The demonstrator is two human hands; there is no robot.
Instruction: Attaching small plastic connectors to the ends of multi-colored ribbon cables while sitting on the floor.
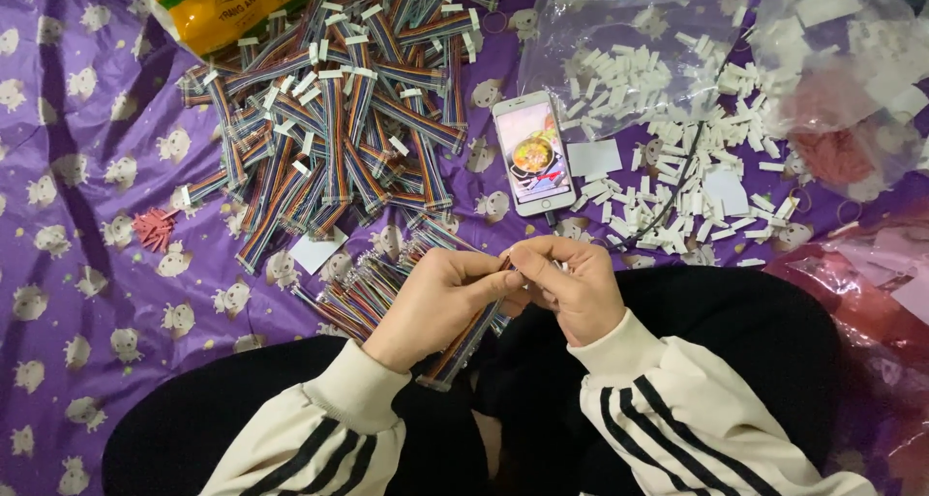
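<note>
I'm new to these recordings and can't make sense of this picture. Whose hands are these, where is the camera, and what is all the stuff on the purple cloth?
There is one picture, taken by a camera worn on a person's head, looking down at their lap. No machine is involved: the person sits cross-legged in dark trousers and a cream top with black striped sleeves. The left hand and right hand meet in the middle and together pinch the end of a flat rainbow-coloured ribbon cable, which runs down past the left wrist. On the purple patterned cloth lies a big pile of similar cables with white ends, and a smaller bunch just left of the hands. To the right are scattered small white plastic pieces, clear bags and a smartphone with its screen lit. A yellow bag sits at the top.
</note>
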